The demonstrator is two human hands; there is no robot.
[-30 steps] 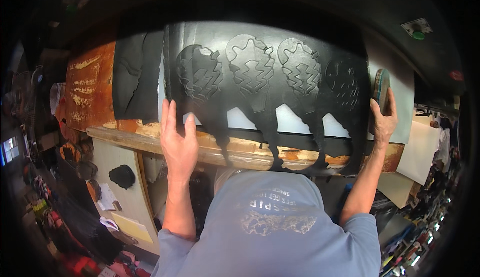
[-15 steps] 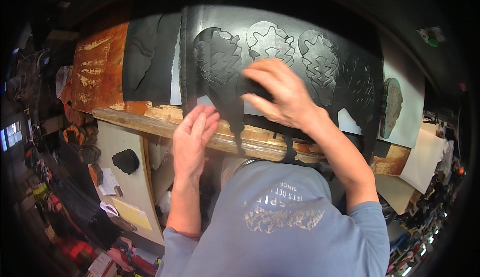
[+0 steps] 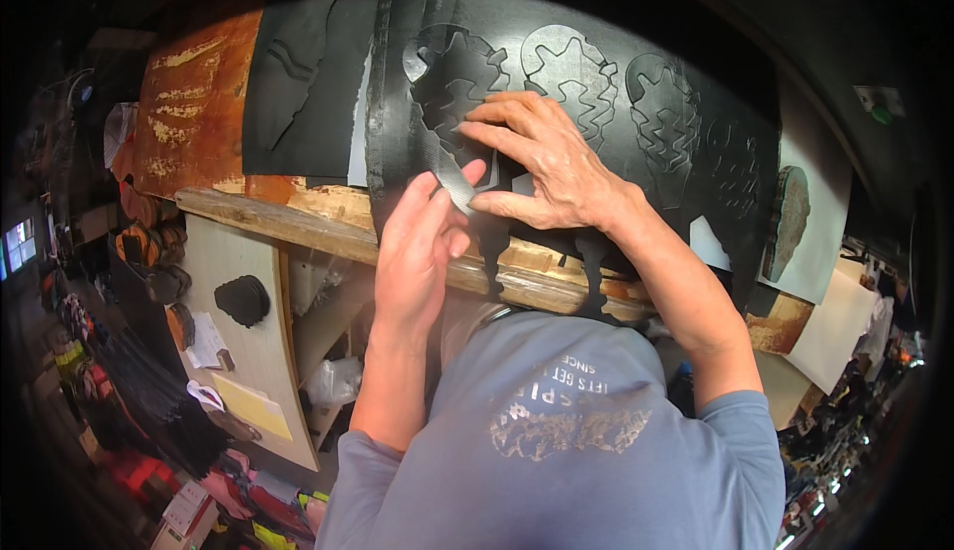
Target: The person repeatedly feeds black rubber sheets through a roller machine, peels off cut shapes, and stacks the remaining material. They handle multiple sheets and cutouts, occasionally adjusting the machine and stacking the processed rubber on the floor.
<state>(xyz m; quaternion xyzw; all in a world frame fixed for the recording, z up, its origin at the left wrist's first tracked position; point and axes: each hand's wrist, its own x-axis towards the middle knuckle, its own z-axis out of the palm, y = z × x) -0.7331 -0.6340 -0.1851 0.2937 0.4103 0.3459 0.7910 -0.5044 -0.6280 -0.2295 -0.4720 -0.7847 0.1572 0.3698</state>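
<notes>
Since a second ago, the person's right hand [image 3: 552,167] has left the far end and crossed to the leftmost sole piece [image 3: 457,93], where the left hand [image 3: 422,237] has also moved in; one edge of that piece is now raised. A broad black sheet [image 3: 686,63] covers much of the bench, marked with a row of sole outlines. Left of it lies an orange-brown board [image 3: 204,83], its surface scuffed pale; on the right, a pale sheet [image 3: 815,242] carries a sole-shaped template [image 3: 792,207]. The right hand's thumb and fingers spread apart against the sole piece; the left hand's fingers curl loosely at its lower end. Whether either clamps it, one cannot tell. The piece sits near the black sheet's left edge, showing a narrow grey ribbed strip [image 3: 437,157] between the hands.
</notes>
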